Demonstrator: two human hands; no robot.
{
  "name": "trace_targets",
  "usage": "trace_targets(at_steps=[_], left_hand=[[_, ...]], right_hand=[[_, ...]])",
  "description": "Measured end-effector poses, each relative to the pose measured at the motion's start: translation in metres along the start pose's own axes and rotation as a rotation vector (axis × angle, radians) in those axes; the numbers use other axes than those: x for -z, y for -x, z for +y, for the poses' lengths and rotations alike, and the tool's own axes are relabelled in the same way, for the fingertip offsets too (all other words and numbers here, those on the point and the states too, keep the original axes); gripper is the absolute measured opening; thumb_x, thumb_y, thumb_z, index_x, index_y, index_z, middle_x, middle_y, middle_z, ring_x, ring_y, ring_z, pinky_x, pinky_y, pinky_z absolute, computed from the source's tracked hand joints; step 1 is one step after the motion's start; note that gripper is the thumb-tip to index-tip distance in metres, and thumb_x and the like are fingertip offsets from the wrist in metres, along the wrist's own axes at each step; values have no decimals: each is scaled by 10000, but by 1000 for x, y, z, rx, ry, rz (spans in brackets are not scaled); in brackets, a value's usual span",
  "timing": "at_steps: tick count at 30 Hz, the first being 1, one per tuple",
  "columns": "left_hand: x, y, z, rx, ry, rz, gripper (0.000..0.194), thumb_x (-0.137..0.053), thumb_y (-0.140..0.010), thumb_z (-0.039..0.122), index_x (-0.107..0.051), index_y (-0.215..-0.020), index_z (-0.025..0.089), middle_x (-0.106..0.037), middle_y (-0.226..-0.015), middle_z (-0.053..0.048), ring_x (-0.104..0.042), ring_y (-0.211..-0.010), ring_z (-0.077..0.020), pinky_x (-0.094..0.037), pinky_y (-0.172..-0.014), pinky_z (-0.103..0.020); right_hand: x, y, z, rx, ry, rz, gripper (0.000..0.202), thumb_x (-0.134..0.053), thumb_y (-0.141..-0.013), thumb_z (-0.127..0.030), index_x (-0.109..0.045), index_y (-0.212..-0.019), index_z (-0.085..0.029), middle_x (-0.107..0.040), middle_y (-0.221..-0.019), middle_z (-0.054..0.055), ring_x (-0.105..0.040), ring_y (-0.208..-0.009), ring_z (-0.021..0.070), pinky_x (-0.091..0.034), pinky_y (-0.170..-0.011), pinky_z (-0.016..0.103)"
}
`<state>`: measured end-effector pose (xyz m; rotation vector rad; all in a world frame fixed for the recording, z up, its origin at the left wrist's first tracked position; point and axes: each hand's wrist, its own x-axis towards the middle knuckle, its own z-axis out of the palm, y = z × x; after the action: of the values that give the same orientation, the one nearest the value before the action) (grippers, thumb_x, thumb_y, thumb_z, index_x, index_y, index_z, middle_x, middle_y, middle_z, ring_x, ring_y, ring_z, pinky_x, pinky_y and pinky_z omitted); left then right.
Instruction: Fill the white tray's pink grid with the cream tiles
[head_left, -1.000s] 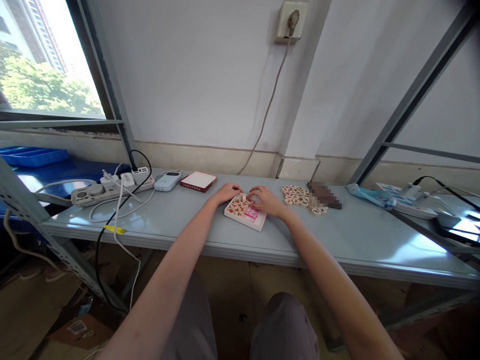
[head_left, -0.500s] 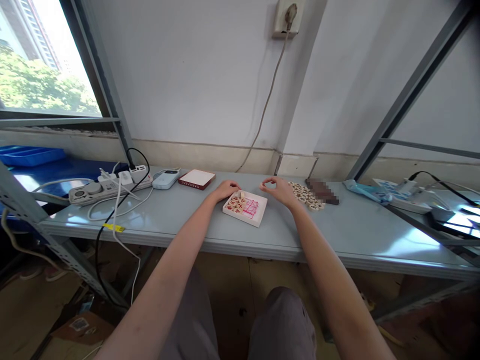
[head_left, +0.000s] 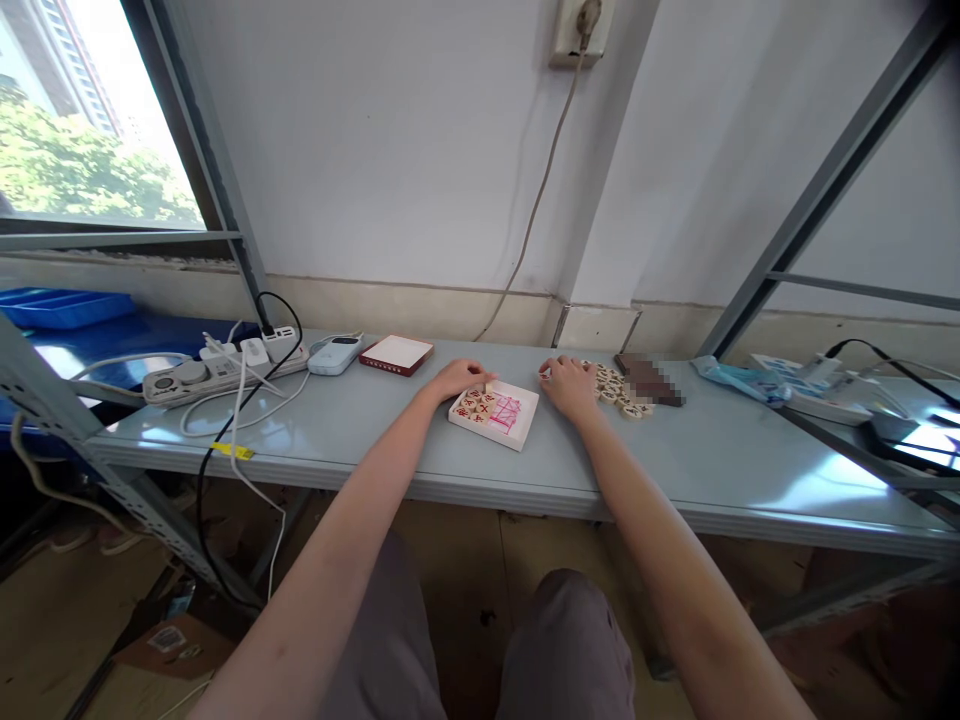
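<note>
A shallow white box (head_left: 507, 432) lies at an angle on the table. Xiangqi pieces (head_left: 478, 407) with red characters fill its left side, and pink lines are drawn on its bare floor. My left hand (head_left: 459, 378) is at the box's far left corner, fingers curled together beside a piece; what they grip is hidden. To the right of the box, my right hand (head_left: 568, 388) rests low over the table with its fingers bent down, a piece partly showing at the fingertips. Loose xiangqi pieces (head_left: 634, 409) are spread just right of that hand.
A reddish-brown box lid (head_left: 397, 354), a pale blue power bank (head_left: 336, 354) and a power strip (head_left: 214, 375) with cables stand on the left. A partly blurred brown object (head_left: 651, 380) lies behind the loose pieces. Farther right are a light-blue packet (head_left: 739, 380) and the shelf frame.
My right hand has moved right and down, from a raised pinch beside the box to the table near the loose pieces. My left hand stays at the box corner. The view shifts slightly.
</note>
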<state>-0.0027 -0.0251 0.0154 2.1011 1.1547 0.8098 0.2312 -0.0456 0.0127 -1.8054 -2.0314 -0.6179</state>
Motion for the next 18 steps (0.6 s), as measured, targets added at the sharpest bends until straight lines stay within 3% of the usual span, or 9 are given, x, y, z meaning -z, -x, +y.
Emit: trace_targets(at_steps=[12,18], left_hand=[[6,-6,-9,24,309,-191,295,-579,-693,274,-634,-948,136,-638,-960,-61,-590,-873,-177,-450,-774,-287],[8,-5,-8,50,365,-207,310,-575,-682,195,-625,-983,142,-639,-971,-61,-596,-875,-171,-449,-796,-301]], right_hand=[[0,1,5,6,-63,35,341,-379,-851,-276,-703,-885,-175,-594,-1014,161,-422,-999,325,-234,-838,508],[-5,3,9,-24,-11,-14,335,-383,-808,-225,-686,-921,-139,-583,-1031,206,-421,-998,355,-259,-819,549]])
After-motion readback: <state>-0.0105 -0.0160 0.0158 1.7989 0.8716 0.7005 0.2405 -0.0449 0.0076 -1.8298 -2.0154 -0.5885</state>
